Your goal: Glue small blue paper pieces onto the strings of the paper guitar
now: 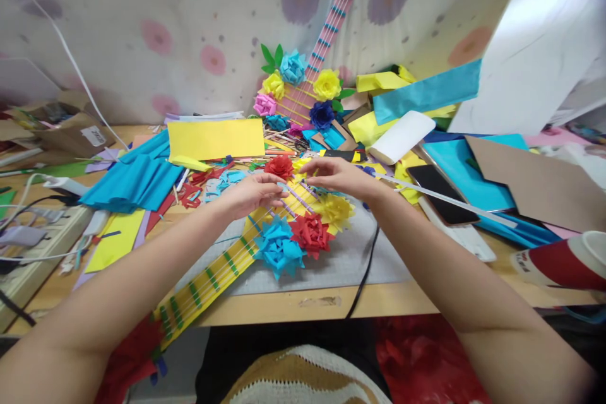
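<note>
A: Spotted cloth (pixel 237 12) behind, a cluttered tabletop (pixel 279 306) in front. Where's the main piece?

B: The yellow paper guitar (pixel 239 254) lies beneath both hands, its neck slanting nearward past the left grip and over the table edge.

A: Are they holding it?

B: The left grip (pixel 258 194) has its fingertips drawn together over the strings; the right grip (pixel 338 177) is loosely curled. Whether either pinches anything, I can't tell.

A: How would it handle?

B: Light, I'd judge, fairly stiff but bendable. Support body and neck edges—the blue flower (pixel 279 246), just nearward of the left grip, looks easily crushed.

A: Farther out?

B: A phone (pixel 442 192) right of the right grip, then a cup (pixel 563 262).
</note>
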A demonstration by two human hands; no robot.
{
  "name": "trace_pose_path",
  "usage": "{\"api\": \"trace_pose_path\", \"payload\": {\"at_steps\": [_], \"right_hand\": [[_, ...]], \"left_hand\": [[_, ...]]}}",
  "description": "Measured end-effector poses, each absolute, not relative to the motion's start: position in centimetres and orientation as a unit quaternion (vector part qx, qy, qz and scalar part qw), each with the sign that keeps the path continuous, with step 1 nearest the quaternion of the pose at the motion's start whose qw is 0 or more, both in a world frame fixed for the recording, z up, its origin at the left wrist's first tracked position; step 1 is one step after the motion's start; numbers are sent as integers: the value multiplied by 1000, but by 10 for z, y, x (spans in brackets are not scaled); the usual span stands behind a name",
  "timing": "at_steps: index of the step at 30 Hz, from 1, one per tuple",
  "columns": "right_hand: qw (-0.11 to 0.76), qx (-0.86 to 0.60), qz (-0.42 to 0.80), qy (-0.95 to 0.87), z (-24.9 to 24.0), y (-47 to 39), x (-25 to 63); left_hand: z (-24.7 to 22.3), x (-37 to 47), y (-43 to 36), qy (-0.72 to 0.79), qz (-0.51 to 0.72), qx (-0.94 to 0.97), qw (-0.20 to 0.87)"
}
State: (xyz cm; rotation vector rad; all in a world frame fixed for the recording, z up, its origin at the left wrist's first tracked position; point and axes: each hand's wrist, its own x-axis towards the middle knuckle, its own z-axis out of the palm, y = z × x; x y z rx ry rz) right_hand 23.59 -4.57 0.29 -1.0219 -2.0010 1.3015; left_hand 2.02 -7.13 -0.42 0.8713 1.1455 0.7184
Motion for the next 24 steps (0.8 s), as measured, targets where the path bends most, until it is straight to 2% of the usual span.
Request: {"api": "trace_pose_path", "payload": {"at_steps": [3,6,8,10,13,15,19,24], "right_hand": [[242,-423,492,-721,7,-61,274],[159,-480,505,-700,2,-72,315],[77,-526,465,-708,-5,-76,336],[46,-589,376,-714,-14,-77,349],[87,-681,237,-687,-30,-72,352],[112,-707,188,-672,-40,-65,346],[154,-721,174,-653,-57,-53,325],[253,-749,202,-578,-70,-44,313]], "left_hand": [[-6,19,-72,515,348,401,673],[-5,20,-74,523,363,410,653],[-4,21,-76,526,371,420,640],[-4,23,-76,531,377,438,620],[-6,24,-75,545,379,477,577],[-8,24,-74,553,382,497,549],[-11,24,-71,562,376,518,523],[-10,23,-72,586,381,504,507]]}}
